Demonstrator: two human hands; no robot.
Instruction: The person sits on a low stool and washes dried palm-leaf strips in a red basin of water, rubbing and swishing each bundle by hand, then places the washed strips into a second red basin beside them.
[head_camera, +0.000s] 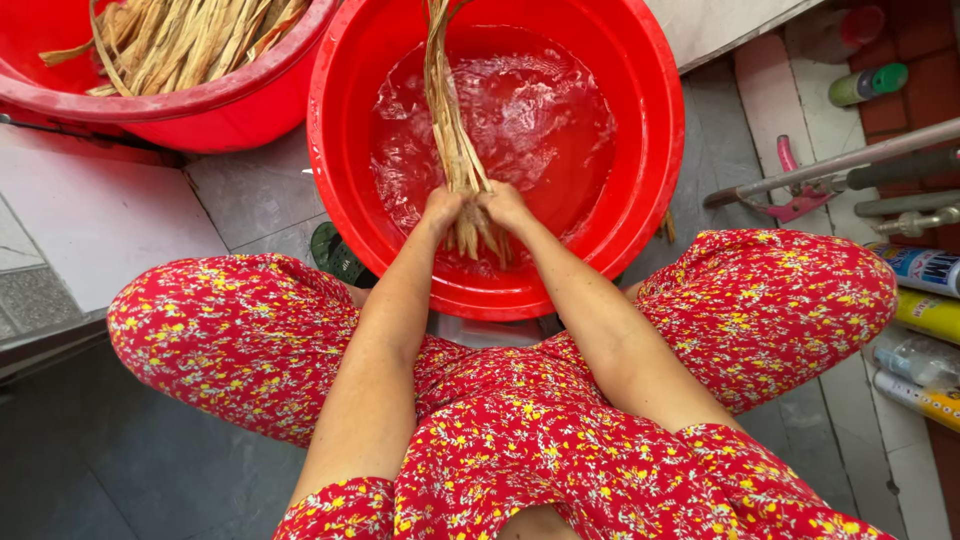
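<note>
A bundle of long dried straw-coloured strips (447, 110) hangs down into a big red basin (660, 150) filled with rippling water. My left hand (441, 209) and my right hand (504, 205) are side by side over the water, both closed around the lower part of the bundle. The frayed ends of the strips stick out below my fingers. I sit low behind the basin, with knees in red flowered cloth on either side of it.
A second red basin (200, 105) at the upper left holds more dried strips (190, 40). Bottles (925, 268) and metal poles (850, 160) lie at the right. A dark sandal (335, 255) sits by the basin on the grey tiled floor.
</note>
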